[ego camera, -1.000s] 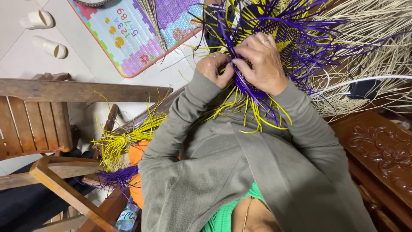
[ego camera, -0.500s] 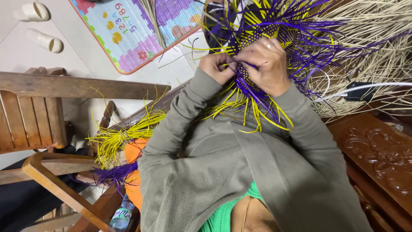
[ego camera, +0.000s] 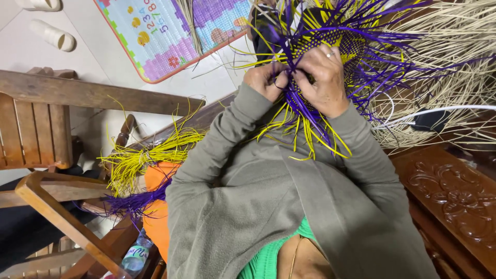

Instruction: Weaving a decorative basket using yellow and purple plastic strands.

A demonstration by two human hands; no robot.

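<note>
— Weave [ego camera: 330,46]?
— At top centre, purple and yellow strands fanning outward; both hands — left [ego camera: 266,82], right [ego camera: 325,80] — have fingers pinching its strands.
— Packages?
— Bottle [ego camera: 135,254] bottom left, pale label.

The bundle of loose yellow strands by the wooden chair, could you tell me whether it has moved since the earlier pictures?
No. The bundle of loose yellow strands lies against the same slatted wooden chair, beside the orange cloth; only the camera shifted slightly.

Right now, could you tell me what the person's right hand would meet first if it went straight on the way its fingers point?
Probably the left hand: the right hand pinches the purple-and-yellow woven piece, fingers pointing toward it.
</note>
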